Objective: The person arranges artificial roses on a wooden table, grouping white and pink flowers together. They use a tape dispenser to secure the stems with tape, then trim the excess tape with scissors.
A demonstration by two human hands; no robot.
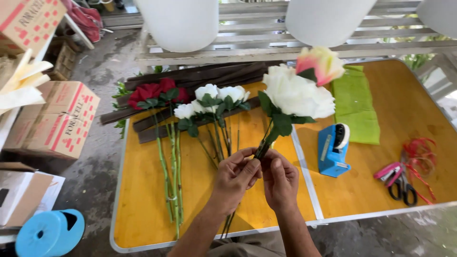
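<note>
My left hand (234, 175) and my right hand (280, 180) both grip the stems of a small bunch of flowers (300, 85) held upright over the yellow table (143, 204). The bunch has large white roses and one pink and yellow bloom at the top. Its stems run down between my hands and past the table's front edge. To the left, white roses (212, 99) and red roses (154, 92) lie flat on the table with their long green stems pointing toward me.
A blue tape dispenser (333, 150) stands right of my hands. Green paper (354, 104) lies behind it. Pink stapler, black scissors (402, 188) and red ribbon (419, 152) sit far right. Dark brown strips (190, 78) lie behind the roses. Cardboard boxes (59, 119) and a blue stool (47, 233) are on the floor, left.
</note>
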